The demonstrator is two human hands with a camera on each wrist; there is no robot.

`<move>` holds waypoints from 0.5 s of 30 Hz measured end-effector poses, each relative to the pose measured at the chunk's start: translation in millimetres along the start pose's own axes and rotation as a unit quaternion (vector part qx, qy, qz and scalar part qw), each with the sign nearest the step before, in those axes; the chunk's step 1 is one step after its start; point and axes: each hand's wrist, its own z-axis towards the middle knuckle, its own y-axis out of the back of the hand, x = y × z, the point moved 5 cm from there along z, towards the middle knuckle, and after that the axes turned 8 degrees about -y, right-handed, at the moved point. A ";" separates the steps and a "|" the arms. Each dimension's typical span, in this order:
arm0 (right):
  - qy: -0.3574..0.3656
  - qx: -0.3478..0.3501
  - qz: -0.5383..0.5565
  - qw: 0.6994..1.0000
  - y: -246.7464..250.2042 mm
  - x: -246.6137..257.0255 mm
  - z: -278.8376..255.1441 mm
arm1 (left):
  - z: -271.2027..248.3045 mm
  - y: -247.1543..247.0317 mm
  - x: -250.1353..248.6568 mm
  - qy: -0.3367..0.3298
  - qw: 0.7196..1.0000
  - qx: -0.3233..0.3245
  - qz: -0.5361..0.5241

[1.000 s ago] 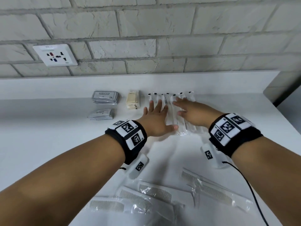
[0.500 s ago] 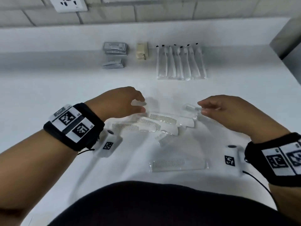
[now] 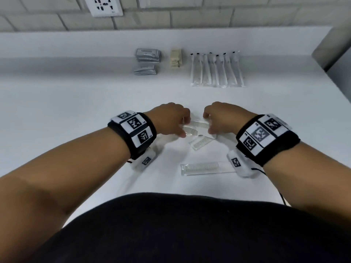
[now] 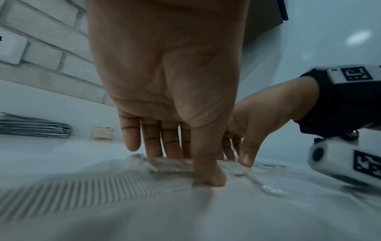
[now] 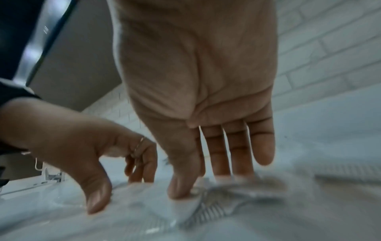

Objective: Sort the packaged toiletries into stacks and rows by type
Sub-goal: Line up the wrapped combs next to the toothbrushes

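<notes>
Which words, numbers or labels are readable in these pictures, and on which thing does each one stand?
None can be read as text.
Grey sachets: printed lines, too small and blurred.
Beige packets: dark marks, unreadable.
Wall socket: only holes, no legible lettering.
Left wristband and right wristband: square coded markers; the tiny characters beside them are too small to read.

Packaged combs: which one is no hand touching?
The packaged comb nearest the person, lying crosswise on the counter apart from the rest. The others sit bunched between the left hand and right hand, under their fingers.
</notes>
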 end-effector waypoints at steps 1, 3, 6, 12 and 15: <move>0.004 0.005 -0.003 1.000 -2.7 0.0 4.8 | 1.5 -0.1 -0.3 0.002 1.000 -0.002 -0.004; 0.005 0.017 0.010 1.000 -5.0 -3.1 12.0 | 1.5 0.3 -0.2 -0.002 1.000 -0.011 0.000; -0.007 0.042 0.050 0.998 -7.4 -12.7 20.6 | 0.3 -2.3 2.1 -0.009 1.000 -0.029 -0.006; 0.015 0.005 0.039 0.999 0.8 -10.8 20.0 | 6.7 -3.4 3.5 0.015 1.000 -0.002 -0.007; -0.005 -0.036 0.113 0.993 17.5 -28.9 10.6 | 4.1 6.1 5.6 0.011 0.999 -0.030 -0.031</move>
